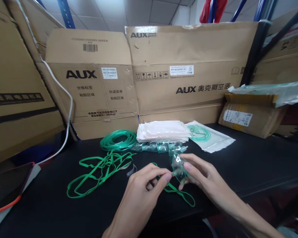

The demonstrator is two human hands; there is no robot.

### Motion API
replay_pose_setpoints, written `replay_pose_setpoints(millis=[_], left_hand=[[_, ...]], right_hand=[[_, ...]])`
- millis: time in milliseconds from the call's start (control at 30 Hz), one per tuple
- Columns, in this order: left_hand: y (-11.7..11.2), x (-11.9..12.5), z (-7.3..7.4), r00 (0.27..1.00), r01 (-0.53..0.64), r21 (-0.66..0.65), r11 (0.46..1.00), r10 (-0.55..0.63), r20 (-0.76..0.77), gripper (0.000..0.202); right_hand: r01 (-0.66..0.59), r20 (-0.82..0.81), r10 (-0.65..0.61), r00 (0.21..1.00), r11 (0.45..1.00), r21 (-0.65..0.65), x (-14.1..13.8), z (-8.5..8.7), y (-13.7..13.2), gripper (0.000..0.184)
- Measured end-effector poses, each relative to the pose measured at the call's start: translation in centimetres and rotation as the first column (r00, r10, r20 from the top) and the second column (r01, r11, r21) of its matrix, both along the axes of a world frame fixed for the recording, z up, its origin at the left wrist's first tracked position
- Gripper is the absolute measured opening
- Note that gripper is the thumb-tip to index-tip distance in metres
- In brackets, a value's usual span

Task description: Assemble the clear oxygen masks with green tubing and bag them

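Observation:
In my right hand (198, 172) is a clear green oxygen mask (179, 167), gripped between thumb and fingers. My left hand (149, 185) pinches at the mask's left edge, holding a green elastic strap (182, 193) whose loop hangs below the mask onto the black table. To the left lies a tangled pile of green elastic straps (96, 175), with small metal nose strips (131, 169) beside it. Behind my hands, a row of clear mask pieces (151, 147) lies along the front of white packets. The exact point where strap and mask meet is hidden by my fingertips.
Coiled green tubing (119, 140), stacked white packets (162, 130) and a bagged tubing set (211, 137) lie at the back of the black table (52, 185). Large cartons (188, 59) stand behind. A small box (248, 115) is at right, a phone-like device (7, 181) at left.

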State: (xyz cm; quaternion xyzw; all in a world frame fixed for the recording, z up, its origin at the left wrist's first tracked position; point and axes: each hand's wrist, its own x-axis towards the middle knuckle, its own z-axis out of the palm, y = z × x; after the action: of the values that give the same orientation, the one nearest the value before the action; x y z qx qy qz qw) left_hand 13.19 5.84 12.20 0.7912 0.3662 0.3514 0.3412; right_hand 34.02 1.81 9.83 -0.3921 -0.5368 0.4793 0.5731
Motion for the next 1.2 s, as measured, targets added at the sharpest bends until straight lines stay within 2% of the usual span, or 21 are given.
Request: replay_pose_setpoints(millis=[167, 367, 500, 567, 633, 733, 800, 933, 1200], left_hand=[[0.1, 0.0, -0.1, 1.0, 0.023, 0.004, 1.0, -0.023, -0.006, 0.023], [0.1, -0.1, 0.0, 0.995, 0.098, -0.089, 0.991, -0.095, 0.038, 0.023], [0.0, -0.1, 0.1, 0.994, 0.1, -0.11, 0.989, -0.096, 0.045, 0.023], [-0.1, -0.1, 0.2, 0.997, 0.076, -0.126, 0.989, -0.072, 0.038, 0.027], [0.0, 0.0, 0.4, 0.998, 0.054, -0.153, 0.987, -0.05, 0.027, 0.03], [0.0, 0.1, 0.6, 0.999, 0.042, -0.188, 0.981, -0.038, 0.024, 0.032], [-0.1, 0.2, 0.7, 0.999, 0.048, -0.207, 0.977, -0.043, 0.026, 0.032], [-0.2, 0.4, 0.4, 0.997, 0.08, -0.241, 0.967, -0.076, 0.03, 0.029], [0.1, 0.0, 0.2, 0.996, 0.088, -0.306, 0.948, -0.076, 0.05, 0.025]], right_hand=[[0.026, 0.093, -0.025, 0.995, 1.0, -0.011, 0.0, 0.2, -0.1, 0.032], [0.033, 0.108, -0.035, 0.994, 0.999, 0.018, -0.5, 0.4, -0.2, 0.031], [0.088, 0.24, -0.1, 0.966, 0.994, 0.063, -0.7, 0.1, -0.4, 0.03], [0.146, 0.302, -0.183, 0.936, 0.979, 0.141, -0.7, -0.3, -0.5, 0.033], [0.188, 0.349, -0.289, 0.891, 0.937, 0.295, -0.8, -0.7, -0.6, 0.036], [0.143, 0.426, -0.413, 0.805, 0.832, 0.536, -0.8, -1.0, -0.7, 0.026], [0.1, 0.458, -0.438, 0.773, 0.798, 0.595, -0.9, -1.0, -0.7, 0.019], [0.098, 0.456, -0.43, 0.779, 0.803, 0.588, -1.0, -0.6, -0.7, 0.014], [0.191, 0.392, -0.474, 0.788, 0.794, 0.576, -0.8, -0.5, -0.7, 0.015]])
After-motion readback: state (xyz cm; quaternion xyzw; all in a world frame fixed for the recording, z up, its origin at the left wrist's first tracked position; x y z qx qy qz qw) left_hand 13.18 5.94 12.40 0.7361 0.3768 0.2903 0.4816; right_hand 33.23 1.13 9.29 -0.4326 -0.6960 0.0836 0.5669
